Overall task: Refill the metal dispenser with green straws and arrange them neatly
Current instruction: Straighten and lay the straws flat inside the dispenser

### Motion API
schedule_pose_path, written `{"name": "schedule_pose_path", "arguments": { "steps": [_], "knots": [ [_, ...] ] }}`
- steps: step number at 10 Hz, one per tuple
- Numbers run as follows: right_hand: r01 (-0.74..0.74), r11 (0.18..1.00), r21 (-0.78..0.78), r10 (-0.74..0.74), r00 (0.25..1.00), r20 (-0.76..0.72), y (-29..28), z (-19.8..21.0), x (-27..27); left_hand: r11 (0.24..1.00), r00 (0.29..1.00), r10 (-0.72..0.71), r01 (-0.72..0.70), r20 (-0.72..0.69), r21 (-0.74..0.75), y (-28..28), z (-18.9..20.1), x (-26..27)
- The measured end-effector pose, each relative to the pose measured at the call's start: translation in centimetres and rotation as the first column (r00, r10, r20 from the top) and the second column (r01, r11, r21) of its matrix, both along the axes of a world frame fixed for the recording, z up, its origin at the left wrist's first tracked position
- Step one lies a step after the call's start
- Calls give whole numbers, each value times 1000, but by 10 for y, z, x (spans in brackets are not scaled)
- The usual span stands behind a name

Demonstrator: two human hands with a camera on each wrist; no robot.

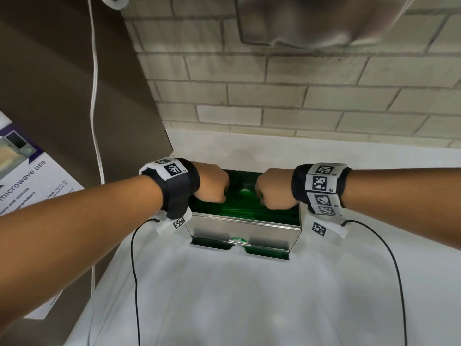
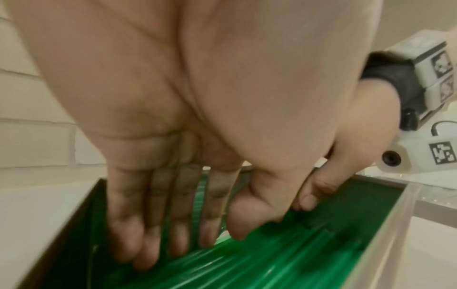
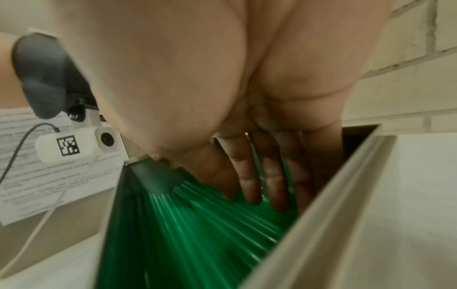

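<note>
The metal dispenser (image 1: 245,229) stands on a white counter against the wall, its top open. Green straws (image 1: 237,209) lie lengthwise inside it, and more show in its lower front slot. Both my hands reach down into the open top. My left hand (image 1: 219,196) is at the left end; in the left wrist view its fingers (image 2: 158,234) are straight and press on the straws (image 2: 259,264), thumb touching them too. My right hand (image 1: 264,198) is at the right end; its straight fingers (image 3: 262,181) rest on the straws (image 3: 197,224) beside the dispenser wall (image 3: 321,215).
A brick wall (image 1: 287,101) rises right behind the dispenser. A printed microwave-use notice (image 1: 32,186) and a white cable (image 1: 96,121) are on the brown panel at the left. Black wrist-camera cables (image 1: 136,283) trail over the white counter (image 1: 237,295). A metal fixture (image 1: 311,18) hangs overhead.
</note>
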State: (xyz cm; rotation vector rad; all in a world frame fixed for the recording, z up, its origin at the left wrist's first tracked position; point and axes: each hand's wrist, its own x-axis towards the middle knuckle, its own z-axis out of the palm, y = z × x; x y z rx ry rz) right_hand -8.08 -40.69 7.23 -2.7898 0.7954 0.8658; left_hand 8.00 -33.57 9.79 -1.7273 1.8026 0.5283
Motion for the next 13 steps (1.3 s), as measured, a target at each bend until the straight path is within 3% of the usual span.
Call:
{"name": "schedule_pose_path", "arguments": {
  "steps": [1,3,5,6,8,10,12,13],
  "knots": [
    [24,997,77,-22,1000,-20,2,-3,-1,1000,997,-12,13,-74,21,5,-2,-1],
    [-7,987,162,26,993,-116,14,-19,0,998,996,-33,37,-83,57,14,-20,-5],
    [20,994,110,-29,997,76,10,-11,0,996,992,-82,85,-95,29,24,-21,-3],
    [35,991,125,-32,999,-27,10,-14,-2,989,989,-147,148,-31,16,28,-26,1],
    [29,989,147,-16,996,-89,14,-17,-2,999,995,-3,6,-95,31,23,-17,-2],
    [17,992,122,-3,993,-116,18,-5,-5,999,999,41,-40,-35,33,22,-13,-3],
    [83,978,194,-79,997,-26,17,-3,-8,998,999,35,-35,-1,43,31,-15,2],
    [41,981,192,-28,997,-71,22,-3,-6,996,997,69,-68,-16,52,35,-3,-8]
  ]
}}
